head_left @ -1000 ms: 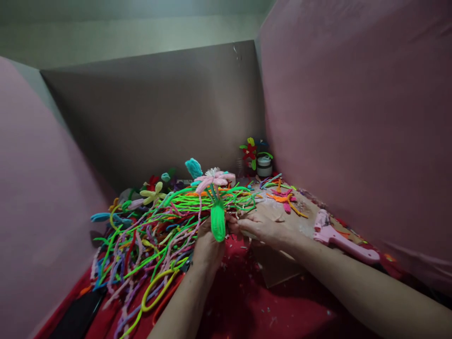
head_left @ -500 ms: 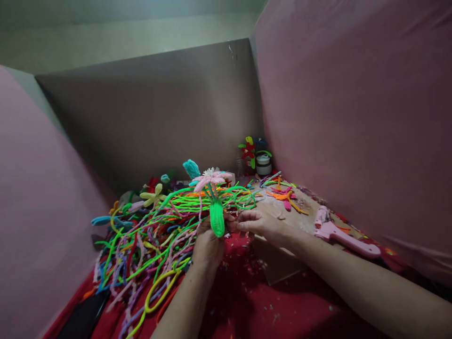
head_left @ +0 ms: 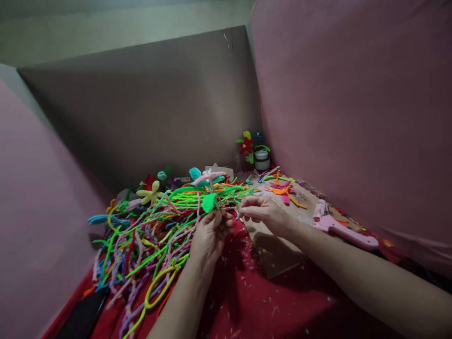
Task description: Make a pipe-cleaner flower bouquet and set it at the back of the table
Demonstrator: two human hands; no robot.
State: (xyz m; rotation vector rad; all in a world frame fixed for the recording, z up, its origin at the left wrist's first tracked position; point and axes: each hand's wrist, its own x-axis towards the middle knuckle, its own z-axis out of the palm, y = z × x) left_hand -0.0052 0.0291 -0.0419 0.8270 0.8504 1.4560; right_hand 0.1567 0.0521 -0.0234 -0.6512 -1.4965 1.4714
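Observation:
My left hand (head_left: pixel 210 230) is closed around the stem of a pipe-cleaner flower, held upright over the red cloth. The flower has pink petals (head_left: pixel 212 176) with white tips at the centre, and turquoise pieces beside them. A bright green leaf (head_left: pixel 209 202) sticks out just above my left fingers. My right hand (head_left: pixel 263 213) is close by on the right, thumb and fingertips pinched together. A small bluish tip shows at those fingertips, too small to make out. Left of and behind my hands spreads a pile of loose pipe cleaners (head_left: pixel 155 249) in many colours.
A pink glue gun (head_left: pixel 344 234) lies at the right beside a brown board (head_left: pixel 278 254). An orange and pink pipe-cleaner piece (head_left: pixel 282 190) rests farther back. A white jar (head_left: pixel 262 160) and a red flower (head_left: pixel 246 146) stand in the far corner. A dark flat object (head_left: pixel 83 313) lies front left.
The flower has turned in my left hand, so the green leaf now shows shorter and higher. My right hand has drawn slightly away from my left fingers.

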